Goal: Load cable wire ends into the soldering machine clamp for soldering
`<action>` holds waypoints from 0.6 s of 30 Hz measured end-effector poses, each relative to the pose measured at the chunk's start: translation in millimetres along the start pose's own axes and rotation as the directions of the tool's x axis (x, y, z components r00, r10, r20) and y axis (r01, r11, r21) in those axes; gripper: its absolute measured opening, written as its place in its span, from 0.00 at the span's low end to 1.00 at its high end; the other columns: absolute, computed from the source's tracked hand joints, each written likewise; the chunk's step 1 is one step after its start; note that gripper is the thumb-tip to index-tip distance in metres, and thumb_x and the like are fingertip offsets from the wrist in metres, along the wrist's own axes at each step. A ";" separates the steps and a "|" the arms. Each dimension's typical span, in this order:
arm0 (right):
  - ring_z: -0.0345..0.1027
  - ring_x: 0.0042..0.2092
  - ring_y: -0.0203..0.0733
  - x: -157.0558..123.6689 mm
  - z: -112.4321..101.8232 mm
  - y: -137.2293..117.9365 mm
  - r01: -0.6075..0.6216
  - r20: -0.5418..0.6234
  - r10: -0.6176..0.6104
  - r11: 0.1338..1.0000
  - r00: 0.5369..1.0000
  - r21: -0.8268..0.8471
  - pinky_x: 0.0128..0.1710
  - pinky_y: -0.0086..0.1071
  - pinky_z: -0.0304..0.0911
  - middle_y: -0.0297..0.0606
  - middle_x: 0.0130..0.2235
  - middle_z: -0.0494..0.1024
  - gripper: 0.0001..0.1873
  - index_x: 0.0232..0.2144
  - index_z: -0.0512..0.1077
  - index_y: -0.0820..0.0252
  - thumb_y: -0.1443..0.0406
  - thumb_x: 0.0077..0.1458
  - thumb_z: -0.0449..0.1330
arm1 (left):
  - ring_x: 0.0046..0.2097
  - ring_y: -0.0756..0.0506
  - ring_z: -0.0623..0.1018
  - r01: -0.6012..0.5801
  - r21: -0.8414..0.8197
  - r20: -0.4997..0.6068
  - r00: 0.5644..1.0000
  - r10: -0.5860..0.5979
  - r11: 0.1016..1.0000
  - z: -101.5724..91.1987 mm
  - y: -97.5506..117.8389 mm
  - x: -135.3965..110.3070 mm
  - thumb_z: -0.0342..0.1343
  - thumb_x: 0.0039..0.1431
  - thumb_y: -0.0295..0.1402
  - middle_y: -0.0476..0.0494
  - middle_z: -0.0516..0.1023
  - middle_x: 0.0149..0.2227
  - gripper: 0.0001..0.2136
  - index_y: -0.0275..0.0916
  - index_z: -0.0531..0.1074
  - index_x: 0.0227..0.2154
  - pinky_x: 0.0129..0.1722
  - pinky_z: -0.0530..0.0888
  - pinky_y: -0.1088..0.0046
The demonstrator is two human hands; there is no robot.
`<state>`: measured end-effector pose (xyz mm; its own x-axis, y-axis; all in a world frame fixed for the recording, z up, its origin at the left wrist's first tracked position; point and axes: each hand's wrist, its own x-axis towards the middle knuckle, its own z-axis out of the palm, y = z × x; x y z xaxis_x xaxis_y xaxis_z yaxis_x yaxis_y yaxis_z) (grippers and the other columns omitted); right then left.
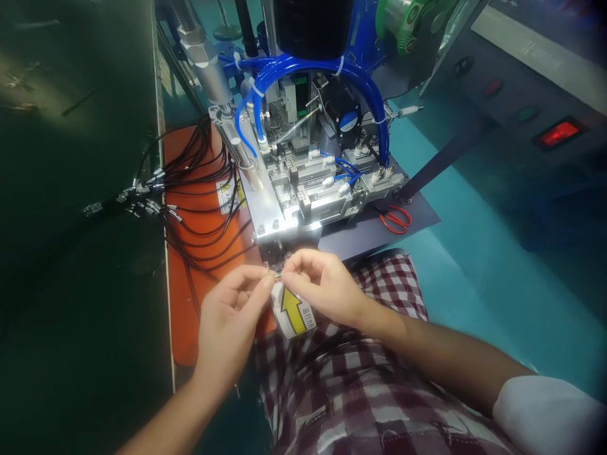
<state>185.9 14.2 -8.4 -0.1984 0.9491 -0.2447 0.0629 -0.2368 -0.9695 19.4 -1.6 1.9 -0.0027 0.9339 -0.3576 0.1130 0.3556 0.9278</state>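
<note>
Close together at the front of the machine, both my hands are closed in a pinch. A thin, shiny, metallic-looking piece [277,276] shows between their fingertips, too small to identify. My left hand [234,300] grips its left end with thumb and forefinger. At the other end are the pinched fingertips of my right hand [325,284]. Just below them is a white label with a yellow arrow [293,311]. The metal front of the machine [289,234] stands right behind my fingers.
Black cables with metal ends [142,189] lie across an orange board [184,328] at left, overhanging a dark surface. Blue air hoses [374,95] arch over the machine. Red-handled scissors [396,220] rest at right, near a control box with a lit red switch [560,133].
</note>
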 end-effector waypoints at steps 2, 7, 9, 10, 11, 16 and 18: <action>0.55 0.23 0.31 1.5 -1.4 -0.7 -0.081 0.029 0.079 0.993 0.996 0.081 0.23 0.28 0.53 0.29 0.23 0.67 0.08 0.29 0.71 0.60 0.61 0.53 0.62 | 0.20 0.55 0.65 -0.025 0.025 -0.010 1.000 0.025 0.999 0.5 -0.1 -1.2 0.64 0.57 0.45 0.56 0.66 0.19 0.12 0.41 0.75 0.33 0.19 0.63 0.82; 0.56 0.24 0.31 1.9 -1.3 -1.4 -0.081 0.026 0.079 0.991 0.997 0.102 0.24 0.28 0.54 0.30 0.25 0.69 0.09 0.29 0.71 0.60 0.60 0.52 0.64 | 0.19 0.56 0.61 -0.043 0.059 -0.013 0.999 0.044 0.997 2.6 0.6 -1.2 0.64 0.57 0.45 0.58 0.63 0.18 0.12 0.42 0.74 0.33 0.18 0.62 0.83; 0.56 0.24 0.31 1.7 -0.5 -0.5 -0.053 0.012 0.052 0.995 0.999 0.090 0.25 0.28 0.55 0.29 0.25 0.68 0.09 0.29 0.72 0.61 0.61 0.52 0.64 | 0.18 0.56 0.59 -0.047 0.065 -0.007 0.999 0.048 0.997 3.5 1.3 -0.9 0.64 0.57 0.45 0.58 0.63 0.18 0.12 0.42 0.74 0.33 0.17 0.61 0.83; 0.56 0.24 0.31 1.8 -0.2 -0.3 -0.042 0.007 0.042 0.995 0.999 0.088 0.25 0.28 0.55 0.29 0.25 0.68 0.08 0.29 0.72 0.61 0.61 0.52 0.64 | 0.18 0.56 0.59 -0.052 0.068 -0.007 0.999 0.053 0.996 3.9 1.7 -0.8 0.63 0.57 0.45 0.58 0.63 0.18 0.12 0.41 0.74 0.33 0.17 0.61 0.83; 0.56 0.24 0.30 1.9 0.1 -0.4 -0.037 0.004 0.037 0.995 0.999 0.094 0.25 0.28 0.55 0.29 0.25 0.68 0.08 0.29 0.72 0.61 0.62 0.52 0.64 | 0.18 0.56 0.59 -0.057 0.069 -0.006 0.998 0.058 0.996 4.2 2.0 -0.8 0.63 0.57 0.45 0.57 0.63 0.19 0.12 0.41 0.74 0.33 0.17 0.61 0.83; 0.54 0.24 0.30 2.0 0.1 -5.3 -0.090 0.051 0.082 0.980 0.995 0.180 0.24 0.27 0.51 0.28 0.23 0.65 0.07 0.27 0.70 0.61 0.63 0.51 0.63 | 0.21 0.55 0.64 -0.081 0.055 -0.017 0.996 0.082 0.995 3.8 -0.2 -1.0 0.63 0.58 0.44 0.55 0.67 0.21 0.12 0.40 0.74 0.33 0.19 0.64 0.81; 0.52 0.23 0.30 0.8 0.0 -6.6 -0.075 0.056 0.067 0.987 0.996 0.144 0.23 0.27 0.50 0.27 0.22 0.64 0.08 0.27 0.70 0.61 0.62 0.52 0.62 | 0.21 0.54 0.65 -0.078 0.025 -0.018 0.997 0.078 0.997 2.8 -2.5 -0.9 0.63 0.58 0.45 0.54 0.68 0.22 0.13 0.40 0.74 0.33 0.20 0.65 0.80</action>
<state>185.4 16.5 -2.2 -0.2484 0.9179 -0.3095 -0.0643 -0.3344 -0.9402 21.8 -3.4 -0.5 -0.0118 0.9593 -0.2822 0.1378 0.2811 0.9497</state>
